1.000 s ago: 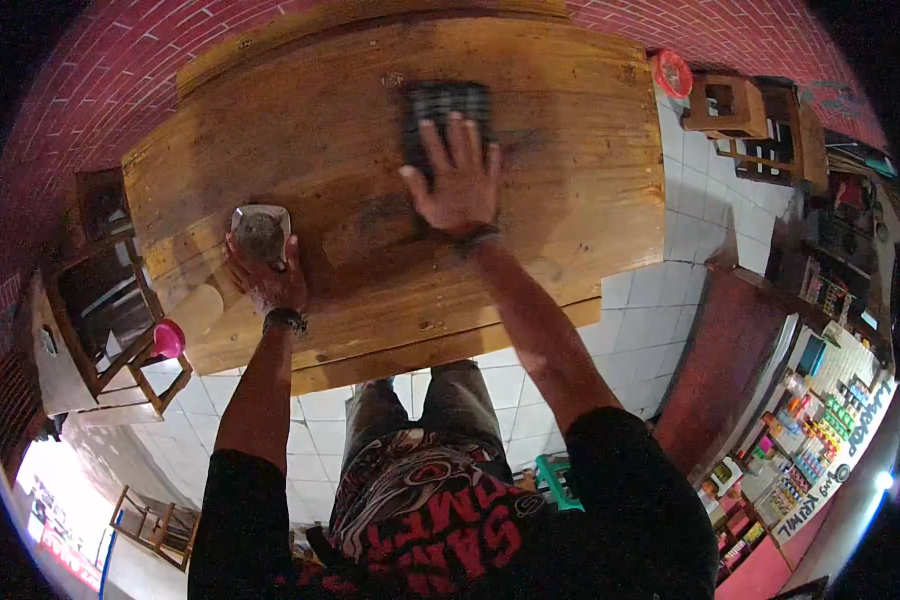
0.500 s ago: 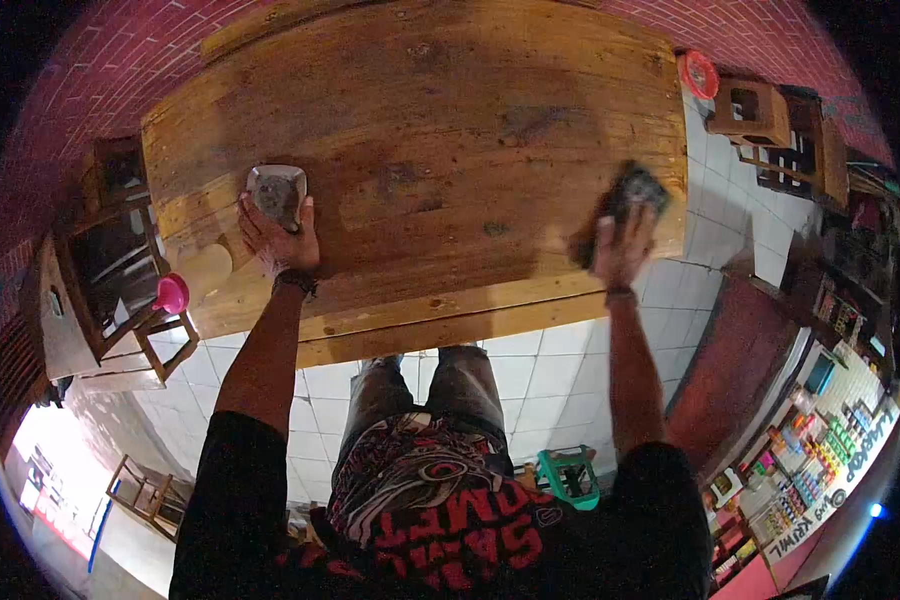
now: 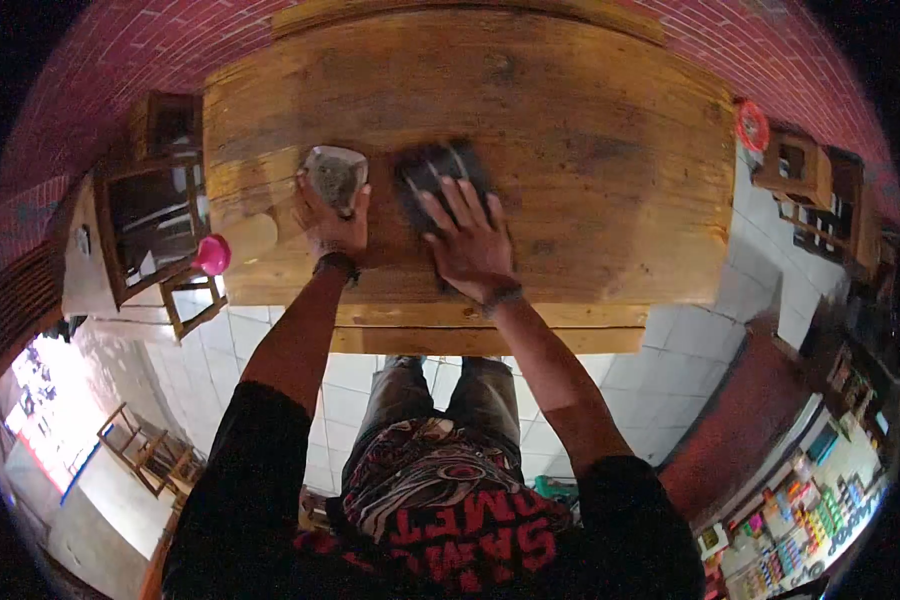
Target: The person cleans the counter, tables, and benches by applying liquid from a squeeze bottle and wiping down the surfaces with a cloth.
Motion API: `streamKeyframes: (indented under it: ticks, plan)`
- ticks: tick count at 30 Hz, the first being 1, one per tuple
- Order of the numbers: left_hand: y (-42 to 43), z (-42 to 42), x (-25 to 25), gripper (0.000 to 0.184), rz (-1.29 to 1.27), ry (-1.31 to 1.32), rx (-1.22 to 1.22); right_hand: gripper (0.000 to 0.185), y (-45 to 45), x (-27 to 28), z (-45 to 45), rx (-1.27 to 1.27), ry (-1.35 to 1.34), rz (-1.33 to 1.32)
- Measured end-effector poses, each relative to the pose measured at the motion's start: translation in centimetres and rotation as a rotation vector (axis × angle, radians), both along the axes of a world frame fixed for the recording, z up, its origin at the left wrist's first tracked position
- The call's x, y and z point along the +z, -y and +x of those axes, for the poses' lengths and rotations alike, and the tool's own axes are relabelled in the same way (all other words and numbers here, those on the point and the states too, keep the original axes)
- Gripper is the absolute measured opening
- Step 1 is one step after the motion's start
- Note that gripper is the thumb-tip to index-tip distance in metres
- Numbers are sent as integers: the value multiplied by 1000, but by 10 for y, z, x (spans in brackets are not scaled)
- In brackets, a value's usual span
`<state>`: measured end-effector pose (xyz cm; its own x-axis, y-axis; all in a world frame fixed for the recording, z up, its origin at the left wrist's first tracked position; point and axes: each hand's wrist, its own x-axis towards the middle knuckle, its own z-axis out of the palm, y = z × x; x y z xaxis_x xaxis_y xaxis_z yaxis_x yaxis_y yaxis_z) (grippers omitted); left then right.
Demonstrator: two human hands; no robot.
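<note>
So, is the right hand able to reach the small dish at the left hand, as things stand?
Probably yes: the right hand, on the dark cloth, is close by, with bare tabletop between cloth and dish. The left hand blocks mainly the dish's near side.

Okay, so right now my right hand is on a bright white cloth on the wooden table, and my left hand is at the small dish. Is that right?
Not quite: the cloth under your right hand is dark with pale stripes, as the head view shows.
</note>
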<state>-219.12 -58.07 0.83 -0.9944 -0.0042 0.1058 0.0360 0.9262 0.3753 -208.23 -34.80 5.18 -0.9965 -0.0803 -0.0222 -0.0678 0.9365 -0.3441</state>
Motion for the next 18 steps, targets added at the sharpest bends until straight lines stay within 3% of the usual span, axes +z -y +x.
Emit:
streamKeyframes:
  ticks: [2,5,8,12,14,18]
  plan:
    - [-4,-1,12,119,17,47,38,66,-39,18,34,-38,212,-3]
    - [-2,0,10,118,33,70,42,68,-135,-25,114,-370,-85,37]
    - [-5,-4,14,117,28,34,12,75,-245,-35,143,-690,-145,139]
    - [-2,-4,12,116,-13,79,25,78,-323,-47,62,-1039,-45,291]
    - [-2,-4,11,116,-2,68,23,76,-335,-68,-14,-781,-261,319]
    - [-5,-5,22,117,14,72,14,82,-213,-50,-196,-351,-340,211]
